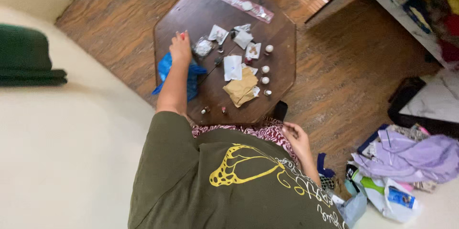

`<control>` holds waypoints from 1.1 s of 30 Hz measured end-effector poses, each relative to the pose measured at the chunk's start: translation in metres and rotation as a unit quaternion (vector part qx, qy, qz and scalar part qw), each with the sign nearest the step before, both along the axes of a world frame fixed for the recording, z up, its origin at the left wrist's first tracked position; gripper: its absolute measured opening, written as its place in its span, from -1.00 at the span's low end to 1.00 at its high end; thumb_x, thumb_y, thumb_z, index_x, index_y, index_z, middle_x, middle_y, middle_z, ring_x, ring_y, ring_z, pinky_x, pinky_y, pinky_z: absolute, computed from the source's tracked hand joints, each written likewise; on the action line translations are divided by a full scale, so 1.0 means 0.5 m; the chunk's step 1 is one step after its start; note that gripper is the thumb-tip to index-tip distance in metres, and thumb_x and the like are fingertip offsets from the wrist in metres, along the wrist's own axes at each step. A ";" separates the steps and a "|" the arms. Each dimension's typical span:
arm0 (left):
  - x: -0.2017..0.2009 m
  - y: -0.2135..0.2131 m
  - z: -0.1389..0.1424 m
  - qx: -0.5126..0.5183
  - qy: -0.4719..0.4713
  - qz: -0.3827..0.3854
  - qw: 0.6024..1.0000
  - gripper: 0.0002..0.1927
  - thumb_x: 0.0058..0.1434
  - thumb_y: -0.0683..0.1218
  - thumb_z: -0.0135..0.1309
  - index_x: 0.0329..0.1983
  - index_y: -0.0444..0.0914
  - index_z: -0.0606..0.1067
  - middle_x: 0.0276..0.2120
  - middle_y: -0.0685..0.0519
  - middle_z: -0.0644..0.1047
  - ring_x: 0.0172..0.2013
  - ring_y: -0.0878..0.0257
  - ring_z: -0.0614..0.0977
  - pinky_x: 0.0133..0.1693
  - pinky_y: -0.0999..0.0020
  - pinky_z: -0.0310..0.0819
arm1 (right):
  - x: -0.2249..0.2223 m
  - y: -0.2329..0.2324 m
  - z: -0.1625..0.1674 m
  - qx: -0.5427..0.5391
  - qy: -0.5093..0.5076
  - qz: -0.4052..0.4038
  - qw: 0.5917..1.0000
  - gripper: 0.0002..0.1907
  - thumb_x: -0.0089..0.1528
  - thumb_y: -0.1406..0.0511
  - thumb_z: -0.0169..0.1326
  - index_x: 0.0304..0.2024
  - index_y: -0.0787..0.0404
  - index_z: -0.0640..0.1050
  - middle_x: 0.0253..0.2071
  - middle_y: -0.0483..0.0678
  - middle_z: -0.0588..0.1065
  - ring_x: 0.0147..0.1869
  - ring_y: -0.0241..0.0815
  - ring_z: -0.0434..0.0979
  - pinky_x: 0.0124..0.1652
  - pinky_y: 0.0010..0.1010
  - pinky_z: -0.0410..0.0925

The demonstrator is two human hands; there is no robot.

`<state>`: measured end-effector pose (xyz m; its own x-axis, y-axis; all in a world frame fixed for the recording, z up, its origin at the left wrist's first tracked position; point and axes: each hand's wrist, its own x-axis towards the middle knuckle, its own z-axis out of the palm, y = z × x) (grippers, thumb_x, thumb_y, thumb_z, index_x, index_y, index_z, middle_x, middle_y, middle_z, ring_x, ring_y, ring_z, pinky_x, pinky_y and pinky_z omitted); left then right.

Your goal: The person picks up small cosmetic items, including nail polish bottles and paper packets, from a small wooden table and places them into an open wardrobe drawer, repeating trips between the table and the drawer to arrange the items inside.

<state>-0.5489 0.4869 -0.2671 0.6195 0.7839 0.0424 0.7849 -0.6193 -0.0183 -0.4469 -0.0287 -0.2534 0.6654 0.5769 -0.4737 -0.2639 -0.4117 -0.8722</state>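
Left hand near table edge, pouches beside

table: dark wood, smooth, slightly glossy | floor: brown wood, strong grain | bag: blue plastic, thin | envelope: brown paper, matt, creased | pouch: clear plastic, shiny

Left hand beside small clear packet
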 end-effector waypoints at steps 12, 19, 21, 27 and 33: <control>-0.009 -0.017 -0.027 0.048 -0.192 -0.011 0.980 -0.90 0.25 -0.18 0.06 -0.19 -0.27 0.50 -0.20 -0.14 0.50 -0.14 -0.12 0.56 -0.18 0.04 0.50 | 0.015 -0.055 -0.015 -0.017 -0.032 0.012 0.999 -0.60 0.27 0.29 0.20 0.14 0.29 0.53 -0.01 -0.09 0.59 0.00 -0.36 0.58 0.01 -0.52 0.44; -0.081 -0.305 0.074 -0.077 -0.418 -0.194 0.884 -0.85 0.27 -0.24 0.12 -0.09 -0.31 0.49 -0.19 -0.14 0.55 -0.16 -0.11 0.57 -0.12 0.05 0.46 | 0.041 0.070 0.033 -0.077 -0.128 0.116 0.982 -0.62 0.30 0.27 0.22 0.16 0.18 0.60 -0.04 -0.09 0.59 -0.15 -0.19 0.52 -0.17 -0.44 0.41; -0.085 -0.402 0.102 -0.174 -0.381 -0.199 0.886 -0.83 0.20 -0.26 0.11 -0.14 -0.23 0.52 -0.26 -0.06 0.55 -0.20 -0.07 0.61 -0.16 0.08 0.50 | 0.045 0.108 0.079 -0.055 -0.221 0.177 0.957 -0.55 0.26 0.26 0.25 0.21 0.17 0.56 0.04 -0.03 0.55 -0.07 -0.09 0.51 -0.13 -0.39 0.41; -0.058 -0.563 0.172 -0.272 -0.324 -0.339 0.841 -0.70 0.15 -0.15 0.16 -0.04 -0.29 0.51 -0.21 -0.12 0.58 -0.23 -0.07 0.64 -0.23 0.08 0.51 | 0.066 0.185 0.180 0.124 -0.291 0.366 0.876 -0.29 0.13 0.26 0.28 0.31 0.26 0.40 0.18 0.15 0.46 0.22 0.03 0.48 0.12 -0.22 0.36; -0.101 -0.581 0.230 -0.285 -0.382 -0.274 0.835 -0.75 0.26 -0.15 0.17 0.00 -0.26 0.54 -0.24 -0.07 0.60 -0.19 -0.03 0.65 -0.17 0.09 0.53 | 0.072 0.173 0.147 0.070 -0.149 0.408 0.898 -0.50 0.22 0.27 0.21 0.20 0.23 0.47 0.02 -0.02 0.57 0.09 -0.20 0.57 0.08 -0.34 0.43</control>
